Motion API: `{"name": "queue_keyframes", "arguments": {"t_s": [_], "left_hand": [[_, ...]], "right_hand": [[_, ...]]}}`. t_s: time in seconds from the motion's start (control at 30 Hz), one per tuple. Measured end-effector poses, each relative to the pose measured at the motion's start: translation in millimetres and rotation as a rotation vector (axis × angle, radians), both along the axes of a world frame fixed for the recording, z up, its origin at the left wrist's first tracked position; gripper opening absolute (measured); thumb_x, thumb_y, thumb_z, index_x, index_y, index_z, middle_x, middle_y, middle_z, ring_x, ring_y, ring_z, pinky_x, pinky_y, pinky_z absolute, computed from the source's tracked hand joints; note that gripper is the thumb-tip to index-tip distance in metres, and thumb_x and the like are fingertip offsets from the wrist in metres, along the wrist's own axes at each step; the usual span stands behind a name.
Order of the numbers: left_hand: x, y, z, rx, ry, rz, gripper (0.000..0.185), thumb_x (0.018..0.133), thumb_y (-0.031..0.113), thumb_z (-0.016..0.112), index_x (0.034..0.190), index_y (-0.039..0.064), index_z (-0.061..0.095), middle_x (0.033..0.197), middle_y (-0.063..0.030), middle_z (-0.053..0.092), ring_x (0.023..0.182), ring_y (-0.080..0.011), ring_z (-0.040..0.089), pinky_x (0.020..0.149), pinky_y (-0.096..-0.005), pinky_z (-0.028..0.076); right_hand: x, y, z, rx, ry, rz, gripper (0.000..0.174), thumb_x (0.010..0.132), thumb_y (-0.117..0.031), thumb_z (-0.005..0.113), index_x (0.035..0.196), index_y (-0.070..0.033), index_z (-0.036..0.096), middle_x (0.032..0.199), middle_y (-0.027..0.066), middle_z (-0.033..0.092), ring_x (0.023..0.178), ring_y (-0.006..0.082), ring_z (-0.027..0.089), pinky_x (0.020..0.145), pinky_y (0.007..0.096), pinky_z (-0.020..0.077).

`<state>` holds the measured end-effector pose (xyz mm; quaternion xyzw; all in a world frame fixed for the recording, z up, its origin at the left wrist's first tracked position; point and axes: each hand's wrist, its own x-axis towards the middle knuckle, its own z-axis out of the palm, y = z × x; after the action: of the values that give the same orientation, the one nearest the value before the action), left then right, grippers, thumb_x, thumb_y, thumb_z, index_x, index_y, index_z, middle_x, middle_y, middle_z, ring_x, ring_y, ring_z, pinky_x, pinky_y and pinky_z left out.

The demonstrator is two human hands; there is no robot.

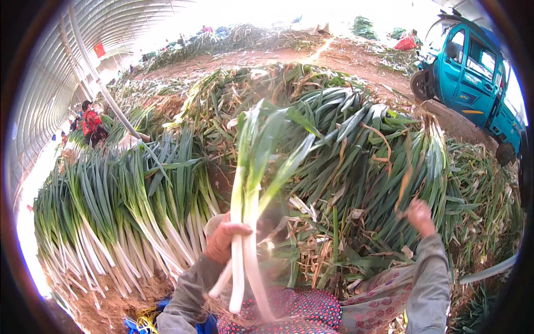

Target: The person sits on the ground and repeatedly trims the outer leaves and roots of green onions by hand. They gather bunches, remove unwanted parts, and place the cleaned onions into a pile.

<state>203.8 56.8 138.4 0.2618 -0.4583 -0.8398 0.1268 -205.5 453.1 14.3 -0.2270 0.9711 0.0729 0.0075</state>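
Note:
My left hand (225, 237) is closed around the white shanks of a small bunch of leeks (251, 208), held upright over my lap with green leaves up. Their lower ends hang above a dotted cloth (288, 307). Out to the right, my blurred right hand (420, 218) has its fingers bent beside a dry brown leaf strip (404, 188); whether it grips the strip is unclear. Below and beyond that hand lies a heap of leeks with long green leaves (367, 167). At my left, clean white-shanked leeks (137, 217) lie in a dense row, roots toward me.
Leaf waste (317, 250) covers the ground before me. A slanted metal pole (104, 92) rises at left, near a person in red (91, 123). A teal three-wheeled vehicle (471, 79) stands at far right. A grey tube (488, 270) juts in low right. Yellow ties (147, 320) lie at lower left.

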Motion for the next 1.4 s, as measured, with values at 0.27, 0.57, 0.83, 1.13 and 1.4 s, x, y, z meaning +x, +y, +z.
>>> {"name": "queue_keyframes", "arguments": {"t_s": [0.27, 0.57, 0.83, 1.13, 1.4], "left_hand": [[36, -21, 19, 0.0, -0.087, -0.014, 0.065, 0.063, 0.005, 0.062, 0.125, -0.004, 0.046, 0.088, -0.0181, 0.064, 0.067, -0.024, 0.066, 0.062, -0.0291, 0.059], [59, 12, 39, 0.062, -0.143, -0.086, 0.063, 0.057, 0.006, 0.068, 0.116, -0.005, 0.052, 0.085, -0.0167, 0.063, 0.068, -0.0249, 0.065, 0.066, -0.0331, 0.057], [85, 4, 11, 0.198, -0.168, 0.045, 0.064, 0.061, 0.004, 0.067, 0.122, -0.004, 0.047, 0.087, -0.0177, 0.062, 0.069, -0.0248, 0.065, 0.066, -0.034, 0.057], [114, -36, 44, 0.043, -0.021, 0.254, 0.051, 0.066, 0.01, 0.063, 0.114, -0.005, 0.05, 0.085, -0.0137, 0.061, 0.065, -0.0206, 0.062, 0.056, -0.0278, 0.057], [146, -179, 151, -0.425, 0.226, 0.348, 0.057, 0.071, 0.009, 0.068, 0.116, -0.015, 0.045, 0.088, -0.0139, 0.061, 0.074, -0.0172, 0.064, 0.065, -0.0238, 0.058]], "right_hand": [[133, -184, 50, -0.81, -0.212, 0.557, 0.054, 0.085, -0.036, 0.066, 0.126, -0.004, 0.054, 0.127, 0.018, 0.054, 0.12, 0.0341, 0.05, 0.103, 0.0427, 0.0382], [185, -311, 100, -0.59, 0.03, 0.779, 0.024, 0.077, -0.03, 0.069, 0.082, -0.006, 0.063, 0.084, 0.0071, 0.061, 0.089, 0.0273, 0.058, 0.084, 0.042, 0.0421], [50, -124, -23, -0.29, -0.052, 0.224, 0.021, 0.084, -0.027, 0.06, 0.09, -0.008, 0.064, 0.084, 0.0136, 0.064, 0.082, 0.0342, 0.064, 0.075, 0.0435, 0.0518], [181, -65, -121, -0.105, -0.528, 0.35, 0.033, 0.073, -0.025, 0.067, 0.098, -0.003, 0.066, 0.094, 0.0213, 0.065, 0.091, 0.0406, 0.061, 0.079, 0.0478, 0.0495], [167, -23, -126, -0.184, -0.528, 0.229, 0.032, 0.074, -0.025, 0.063, 0.095, -0.001, 0.067, 0.092, 0.0239, 0.066, 0.091, 0.0412, 0.062, 0.079, 0.0488, 0.0487]]}}
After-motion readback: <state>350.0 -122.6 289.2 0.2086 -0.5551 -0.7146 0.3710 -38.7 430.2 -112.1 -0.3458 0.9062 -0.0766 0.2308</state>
